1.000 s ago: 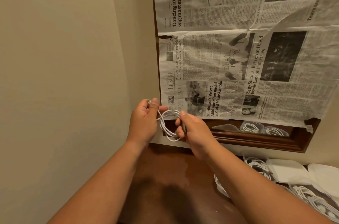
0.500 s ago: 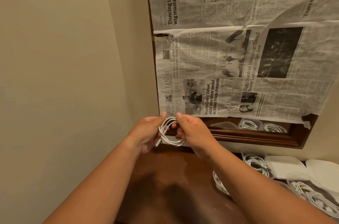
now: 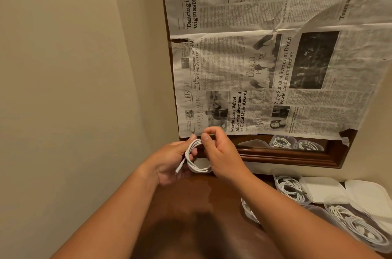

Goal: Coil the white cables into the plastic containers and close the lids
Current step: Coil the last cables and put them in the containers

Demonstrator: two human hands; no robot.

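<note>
Left hand [image 3: 169,163] and right hand [image 3: 224,159] both grip one coiled white cable [image 3: 198,169].

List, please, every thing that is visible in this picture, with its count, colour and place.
cable: one, white, coiled, between both hands
containers: at least three, clear, table right
packed cables: several, white, inside containers
lids: two, white, open, beside containers
table: one, dark brown, under the hands
newspaper: one or two sheets, black on white, over mirror
mirror: one, brown frame, on wall
wall: beige, left
left hand: grips the coil's left side
right hand: pinches the coil's top
</note>
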